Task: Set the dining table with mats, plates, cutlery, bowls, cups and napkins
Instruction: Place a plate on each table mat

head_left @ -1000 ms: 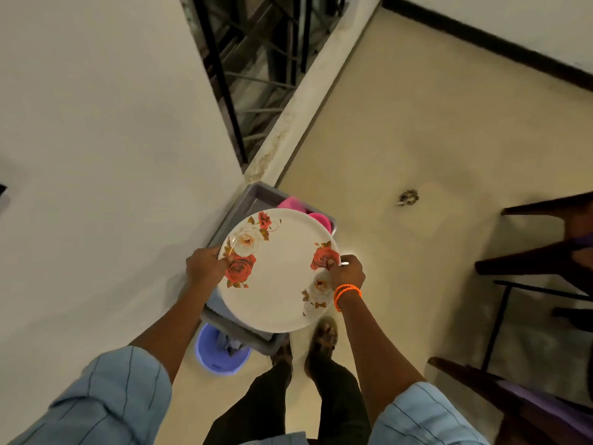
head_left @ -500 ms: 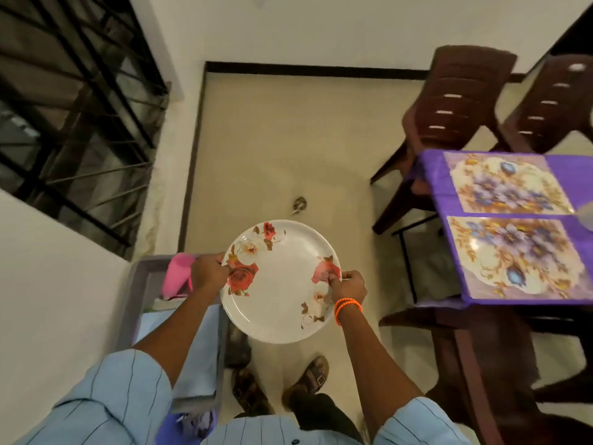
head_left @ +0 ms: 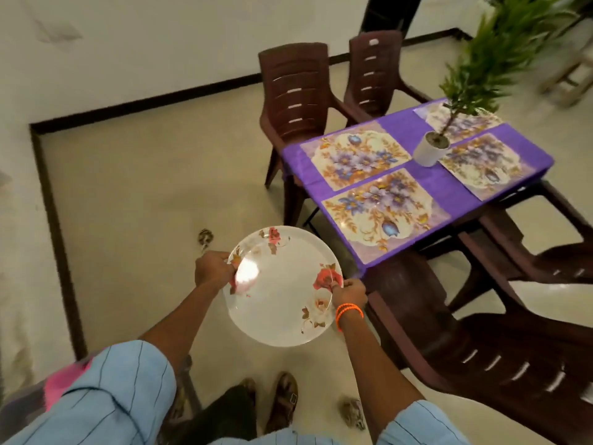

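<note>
Dim, warm indoor light, a bright glare patch on the plate (head_left: 282, 285), edges motion-blurred and wide-angle bent.

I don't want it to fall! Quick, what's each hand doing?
Left hand: grips the plate by its left rim.
Right hand: pinches the plate's right rim.

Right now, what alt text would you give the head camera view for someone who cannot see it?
Two hands, left and right, hold a white floral plate by its rim above the floor, near a purple table. The table bears four floral mats and a potted plant, with brown chairs around it.
</note>
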